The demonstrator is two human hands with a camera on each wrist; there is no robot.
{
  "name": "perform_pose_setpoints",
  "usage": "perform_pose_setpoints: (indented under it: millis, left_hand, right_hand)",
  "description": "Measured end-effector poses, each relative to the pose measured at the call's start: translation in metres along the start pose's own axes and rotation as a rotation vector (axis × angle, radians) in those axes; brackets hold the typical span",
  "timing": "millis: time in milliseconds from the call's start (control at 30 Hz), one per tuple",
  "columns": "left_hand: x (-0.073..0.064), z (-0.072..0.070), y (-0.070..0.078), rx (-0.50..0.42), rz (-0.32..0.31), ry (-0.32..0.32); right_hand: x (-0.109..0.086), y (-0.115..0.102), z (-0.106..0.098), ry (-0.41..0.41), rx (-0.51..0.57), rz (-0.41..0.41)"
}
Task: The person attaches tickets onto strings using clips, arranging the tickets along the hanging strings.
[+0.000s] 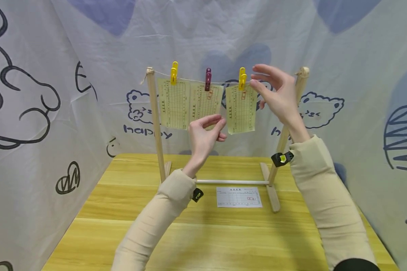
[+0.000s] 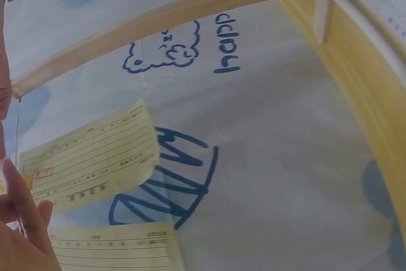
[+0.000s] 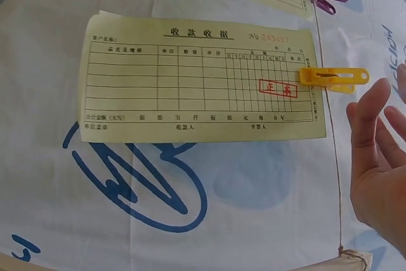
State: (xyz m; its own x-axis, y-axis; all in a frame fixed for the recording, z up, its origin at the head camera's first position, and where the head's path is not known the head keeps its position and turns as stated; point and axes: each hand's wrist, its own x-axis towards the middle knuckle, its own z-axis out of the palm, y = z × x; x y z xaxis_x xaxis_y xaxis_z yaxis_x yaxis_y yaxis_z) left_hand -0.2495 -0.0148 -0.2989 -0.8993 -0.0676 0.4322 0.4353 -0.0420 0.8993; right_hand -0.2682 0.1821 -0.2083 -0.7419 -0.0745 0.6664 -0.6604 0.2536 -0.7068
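Observation:
Three yellow receipt slips hang from a string between two wooden posts. The right slip [image 3: 190, 93] is held by a yellow clothespin [image 3: 333, 77], the middle slip [image 1: 203, 103] by a purple clothespin [image 1: 208, 79], and the left slip [image 1: 173, 107] by another yellow clothespin [image 1: 174, 73]. Just right of the right-hand clothespin, my right hand [image 1: 276, 92] is raised, thumb and fingers apart, holding nothing. My left hand [image 1: 205, 135] is in front of the middle slip's lower part, which it partly hides. Its fingers are loosely bent and nothing shows between them.
The rack has a left post [image 1: 156, 124], a right post [image 1: 300, 86] and a low white crossbar [image 1: 232, 182]. A white receipt slip [image 1: 239, 197] lies on the wooden table [image 1: 203, 233] in front of the bar. Printed cloth [image 1: 98, 56] hangs behind and at the sides.

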Motion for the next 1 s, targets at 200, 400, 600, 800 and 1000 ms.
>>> perform_pose_setpoints:
  millis: [200, 400, 600, 800, 1000]
  left_hand:
    - [-0.013, -0.003, -0.014, -0.017, -0.025, -0.004]
    - [-0.024, -0.007, -0.031, -0.018, -0.059, -0.001]
    - [-0.037, -0.010, -0.051, 0.014, -0.051, 0.001]
    - [-0.050, -0.013, -0.077, 0.104, -0.040, 0.007]
    - [-0.065, -0.017, -0.103, 0.194, -0.086, 0.009]
  right_hand:
    - [-0.019, 0.008, 0.001, 0.039, 0.032, -0.039]
    - [-0.041, 0.026, 0.001, 0.074, 0.071, -0.064]
    - [-0.068, 0.045, 0.002, 0.087, 0.095, -0.036]
    - [-0.101, 0.071, 0.002, 0.089, 0.112, 0.041]
    - [-0.139, 0.106, 0.000, 0.128, 0.158, 0.148]
